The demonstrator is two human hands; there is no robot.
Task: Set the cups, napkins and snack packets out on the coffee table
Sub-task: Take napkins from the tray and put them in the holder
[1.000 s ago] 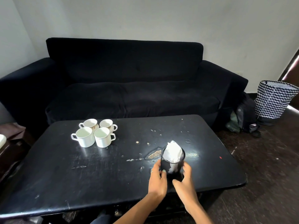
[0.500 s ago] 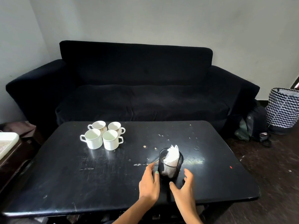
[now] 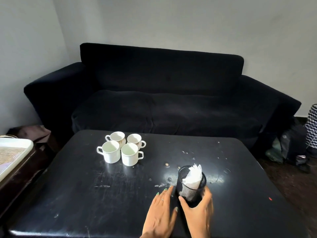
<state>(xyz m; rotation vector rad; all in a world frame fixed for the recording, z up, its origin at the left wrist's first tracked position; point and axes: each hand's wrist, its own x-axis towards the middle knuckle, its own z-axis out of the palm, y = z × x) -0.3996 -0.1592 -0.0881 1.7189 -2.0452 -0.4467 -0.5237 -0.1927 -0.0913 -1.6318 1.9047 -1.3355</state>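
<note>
I see the black sofa (image 3: 164, 100) filling the middle of the frame, and below it the black desk (image 3: 85, 194). At the left edge sits a white tray (image 3: 12, 155). Four white cups (image 3: 122, 148) stand clustered upper left on the desk. Lower right of centre, a black mesh holder (image 3: 192, 188) stands with white napkins (image 3: 193, 177) inside. My right hand (image 3: 199, 215) grasps the holder's base; my left hand (image 3: 161, 213) lies flat and released just beside it.

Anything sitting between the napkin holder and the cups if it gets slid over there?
Nothing visible: the coffee table between the napkin holder and cups shows only scuffs and crumbs.
</note>
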